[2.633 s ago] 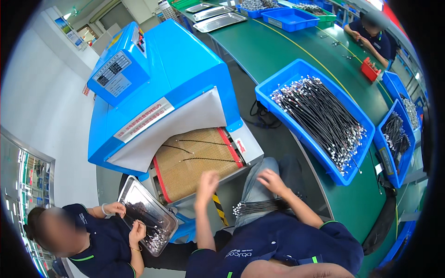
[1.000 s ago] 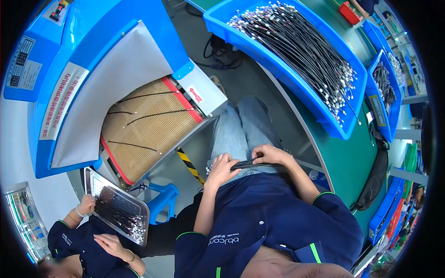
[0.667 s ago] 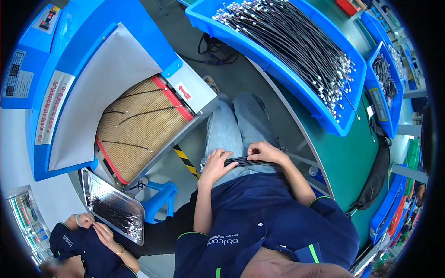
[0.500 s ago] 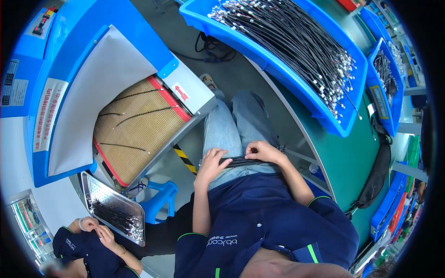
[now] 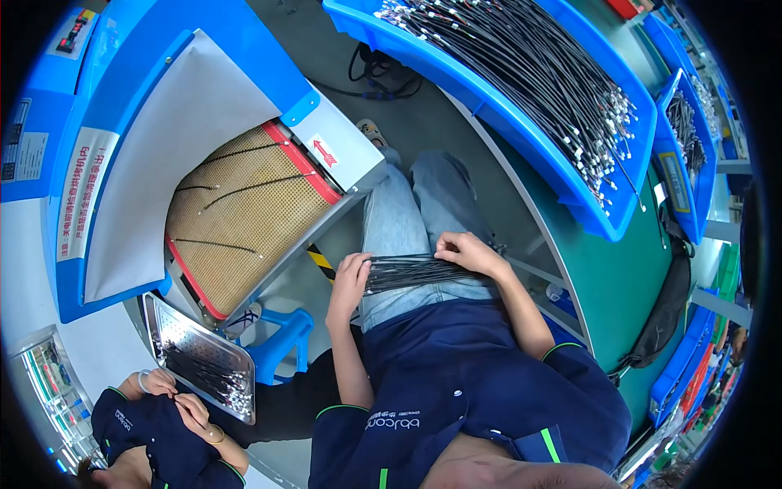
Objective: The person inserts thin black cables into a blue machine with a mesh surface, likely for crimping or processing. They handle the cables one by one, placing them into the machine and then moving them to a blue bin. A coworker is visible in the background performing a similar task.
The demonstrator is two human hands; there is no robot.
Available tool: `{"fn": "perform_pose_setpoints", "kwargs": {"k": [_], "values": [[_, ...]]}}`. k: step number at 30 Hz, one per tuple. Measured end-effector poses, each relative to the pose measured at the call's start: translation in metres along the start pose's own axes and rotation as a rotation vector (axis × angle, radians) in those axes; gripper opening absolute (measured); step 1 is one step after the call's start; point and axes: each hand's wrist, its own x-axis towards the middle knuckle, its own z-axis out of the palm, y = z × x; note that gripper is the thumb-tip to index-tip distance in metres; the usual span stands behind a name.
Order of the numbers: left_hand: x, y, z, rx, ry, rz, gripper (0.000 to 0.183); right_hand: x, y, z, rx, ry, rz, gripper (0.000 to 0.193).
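Note:
A bundle of thin black cables (image 5: 407, 274) lies crosswise over my jeans-covered thighs. My left hand (image 5: 351, 275) is at the bundle's left end, its fingers bent and closed on the cable ends. Near the right end, my right hand (image 5: 471, 253) pinches at the far edge of the bundle with thumb and forefinger. The cable tips under both hands are mostly hidden by the fingers.
To my left, a blue machine (image 5: 236, 49) has a mesh conveyor (image 5: 236, 216) carrying several black cables. A co-worker's hands (image 5: 189, 411) are beside a metal tray (image 5: 175, 326) of cables. Blue bins (image 5: 489, 122) of cables stand on the green table (image 5: 595, 285) at right.
My left hand has moved left along the cables to their end, baring more of the bundle, which looks more spread out. My right hand stays near the right end.

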Motion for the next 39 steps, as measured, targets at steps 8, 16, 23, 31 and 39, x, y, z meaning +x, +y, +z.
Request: {"fn": "perform_pose_setpoints", "kwargs": {"k": [8, 16, 23, 31, 39], "values": [[0.006, -0.008, 0.010, -0.083, -0.009, 0.000, 0.028, 0.004, 0.004, -0.006, -0.037, 0.091, -0.021, 0.012], [0.015, -0.013, 0.013, -0.074, -0.002, 0.015, 0.028, 0.011, 0.032, -0.012, -0.066, 0.145, -0.088, 0.014], [0.021, -0.010, 0.011, -0.070, -0.003, -0.021, 0.033, 0.017, 0.048, -0.015, -0.057, 0.157, -0.046, 0.012], [0.024, -0.003, 0.005, 0.030, 0.107, 0.092, 0.022, 0.017, 0.031, -0.023, -0.056, 0.149, -0.091, 0.012], [0.021, 0.034, -0.006, -0.028, 0.122, 0.149, 0.014, 0.021, -0.030, -0.022, -0.191, 0.049, -0.220, 0.023]]}}
